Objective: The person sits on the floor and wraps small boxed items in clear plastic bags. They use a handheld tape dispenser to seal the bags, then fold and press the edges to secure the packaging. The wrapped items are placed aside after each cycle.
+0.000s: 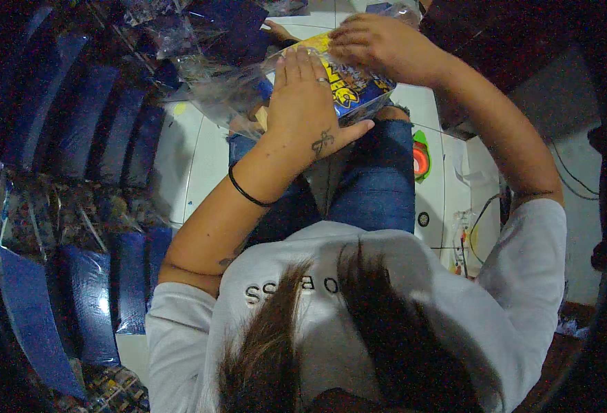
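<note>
A box printed in blue and yellow (358,86) rests on my lap, between my knees. Clear plastic film (224,93) covers it and spreads loose and crinkled to its left. My left hand (303,93) lies flat on top of the box, fingers stretched forward and thumb out to the right. Over the far right part of the box is my right hand (382,48), its fingers slightly bent and reaching left across the film. Neither hand grips anything that I can see. Part of the printed top is hidden under both hands.
Rows of blue film-wrapped packages (93,296) stand along the left. On the white tiled floor (186,179), right of my legs, are a green piece with an orange ring (421,157) and a small black disc (423,219). A dark cable (479,220) runs farther right.
</note>
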`<move>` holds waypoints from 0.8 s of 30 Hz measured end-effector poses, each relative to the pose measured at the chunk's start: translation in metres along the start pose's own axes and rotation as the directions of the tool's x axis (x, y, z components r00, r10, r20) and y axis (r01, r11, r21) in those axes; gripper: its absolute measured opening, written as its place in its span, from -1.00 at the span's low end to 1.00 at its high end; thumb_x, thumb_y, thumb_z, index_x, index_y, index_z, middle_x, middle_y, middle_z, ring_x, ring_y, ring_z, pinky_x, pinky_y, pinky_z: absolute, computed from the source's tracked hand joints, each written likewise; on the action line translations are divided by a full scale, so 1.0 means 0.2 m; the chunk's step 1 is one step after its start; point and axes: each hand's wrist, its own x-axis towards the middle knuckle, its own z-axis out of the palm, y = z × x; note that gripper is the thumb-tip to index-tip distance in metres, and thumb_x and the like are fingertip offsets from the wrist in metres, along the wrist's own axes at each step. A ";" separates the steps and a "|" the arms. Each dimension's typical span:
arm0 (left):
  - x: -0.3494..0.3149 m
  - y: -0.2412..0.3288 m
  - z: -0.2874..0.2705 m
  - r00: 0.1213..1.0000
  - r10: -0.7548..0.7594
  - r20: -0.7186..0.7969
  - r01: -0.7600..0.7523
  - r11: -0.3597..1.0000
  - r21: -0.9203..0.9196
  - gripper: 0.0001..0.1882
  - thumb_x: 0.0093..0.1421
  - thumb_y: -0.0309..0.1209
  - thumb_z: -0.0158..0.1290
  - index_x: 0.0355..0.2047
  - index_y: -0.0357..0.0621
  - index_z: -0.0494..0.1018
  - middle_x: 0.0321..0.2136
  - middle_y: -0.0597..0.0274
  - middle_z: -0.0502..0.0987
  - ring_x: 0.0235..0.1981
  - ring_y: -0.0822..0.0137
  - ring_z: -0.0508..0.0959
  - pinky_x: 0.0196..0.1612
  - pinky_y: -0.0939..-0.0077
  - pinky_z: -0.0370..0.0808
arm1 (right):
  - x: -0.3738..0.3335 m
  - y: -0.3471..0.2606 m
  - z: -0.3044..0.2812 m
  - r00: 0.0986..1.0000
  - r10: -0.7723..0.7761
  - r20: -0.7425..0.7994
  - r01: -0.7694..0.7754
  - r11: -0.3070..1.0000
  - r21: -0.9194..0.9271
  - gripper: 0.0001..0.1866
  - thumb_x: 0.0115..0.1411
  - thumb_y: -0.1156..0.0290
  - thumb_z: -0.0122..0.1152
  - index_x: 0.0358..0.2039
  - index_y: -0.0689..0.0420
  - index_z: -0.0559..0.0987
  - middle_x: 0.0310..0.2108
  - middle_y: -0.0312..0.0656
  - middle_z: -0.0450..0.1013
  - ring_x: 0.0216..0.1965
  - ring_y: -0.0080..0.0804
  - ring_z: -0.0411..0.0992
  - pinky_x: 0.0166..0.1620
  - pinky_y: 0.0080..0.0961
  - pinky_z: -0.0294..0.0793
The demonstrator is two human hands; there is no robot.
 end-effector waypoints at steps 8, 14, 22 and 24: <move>0.04 0.10 -0.28 0.981 -0.008 0.193 0.010 1.000 -0.013 0.03 -0.01 0.25 0.03 0.08 -0.60 0.19 0.10 -0.38 0.24 0.21 -0.15 0.19 0.28 0.13 0.06 | -0.08 -0.22 0.05 0.996 0.081 0.046 -0.079 0.996 -0.034 -0.55 0.05 0.43 0.06 0.00 0.25 0.46 0.01 -0.03 0.41 0.13 -0.12 0.31 0.25 -0.31 0.19; 0.00 0.19 -0.34 0.967 0.230 -0.112 -0.220 0.971 0.098 -0.31 0.11 -0.05 0.05 0.03 -0.45 0.31 0.03 -0.27 0.37 0.16 -0.08 0.31 0.30 0.12 0.05 | -0.12 -0.33 0.05 0.944 0.327 0.049 -0.330 0.936 0.120 -0.51 0.01 0.41 0.11 0.02 0.21 0.45 0.06 -0.03 0.38 0.17 -0.15 0.26 0.29 -0.30 0.11; -0.16 0.06 -0.08 0.968 0.238 -0.083 -0.235 0.971 0.039 -0.43 0.15 -0.19 0.05 0.01 -0.45 0.33 -0.01 -0.25 0.39 0.06 -0.11 0.38 0.23 0.07 0.19 | -0.88 -0.34 0.68 -0.013 0.839 -0.544 -0.910 0.215 0.353 -0.46 0.05 0.26 0.26 0.06 0.09 0.43 -0.02 -0.03 0.43 0.03 -0.07 0.34 0.11 -0.21 0.27; -0.18 0.07 -0.10 0.959 0.267 -0.091 -0.262 0.963 0.057 -0.47 0.13 -0.26 0.09 0.00 -0.42 0.34 -0.08 -0.19 0.41 0.00 -0.07 0.42 0.15 0.08 0.29 | -1.19 -0.50 1.08 -0.488 0.832 0.262 -0.868 -0.494 -0.049 0.04 -0.17 -0.12 0.41 0.23 0.14 0.17 0.02 0.11 0.37 0.08 0.06 0.31 0.10 -0.17 0.31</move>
